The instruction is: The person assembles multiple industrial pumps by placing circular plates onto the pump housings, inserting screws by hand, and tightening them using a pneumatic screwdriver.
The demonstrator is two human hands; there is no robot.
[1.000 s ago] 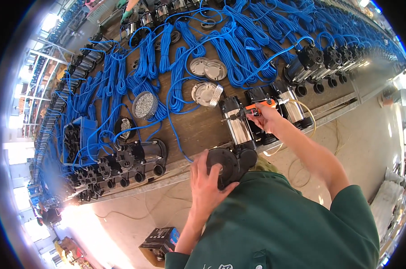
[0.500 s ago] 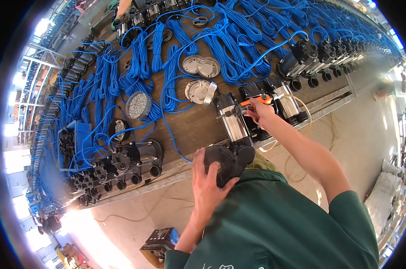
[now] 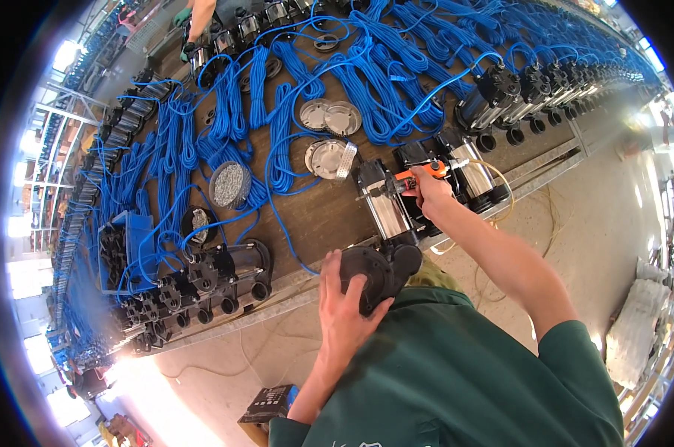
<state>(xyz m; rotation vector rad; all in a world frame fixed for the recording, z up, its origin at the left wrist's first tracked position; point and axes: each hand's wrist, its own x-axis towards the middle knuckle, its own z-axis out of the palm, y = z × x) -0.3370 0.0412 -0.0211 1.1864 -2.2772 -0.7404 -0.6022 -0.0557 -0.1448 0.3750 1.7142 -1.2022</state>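
A submersible pump with a shiny steel body (image 3: pixel 389 211) lies on its side at the bench's front edge, its round black base (image 3: pixel 375 270) toward me. My left hand (image 3: pixel 343 316) is closed around that base, thumb and fingers spread over its face. In my right hand (image 3: pixel 431 192) is an orange air tool (image 3: pixel 435 170), its tip pointing left over the pump's upper part. A yellowish hose (image 3: pixel 511 186) curves down at its right. Another steel-bodied pump (image 3: pixel 474 175) stands just right of the tool.
Perforated steel discs (image 3: pixel 328 159) lie beyond the pump, near bundles of blue cable (image 3: pixel 282 141). A bowl of small metal parts (image 3: pixel 230 185) and a blue crate (image 3: pixel 128 253) sit left. More pumps (image 3: pixel 493 97) line the bench. A co-worker's hand (image 3: pixel 201 18) is at the far left.
Both hands keep their holds and barely shift. The view has tilted slightly. At the far side, the co-worker's arm has moved a little to the left.
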